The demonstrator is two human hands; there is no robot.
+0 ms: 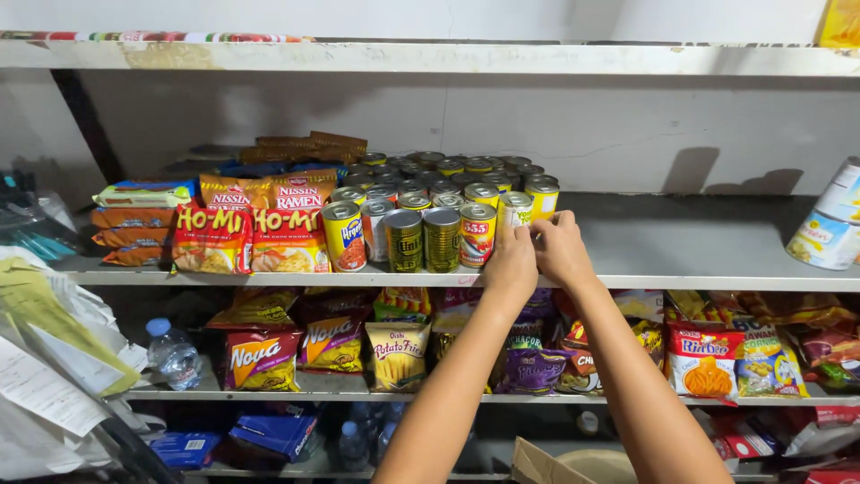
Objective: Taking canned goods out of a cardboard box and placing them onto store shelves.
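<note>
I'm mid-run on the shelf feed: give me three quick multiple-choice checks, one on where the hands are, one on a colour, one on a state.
1. Where are both hands?
A. at the cans on the middle shelf
B. at the snack bags below
C. on the top shelf

2. What colour is the water bottle's cap?
A. red
B. blue
C. green

3. How do the front cans stand?
A. tipped over
B. upright
C. stacked two high

A: the left hand and right hand meet at a can on the middle shelf.
B: the water bottle has a blue cap.
B: the front cans stand upright in one layer.
</note>
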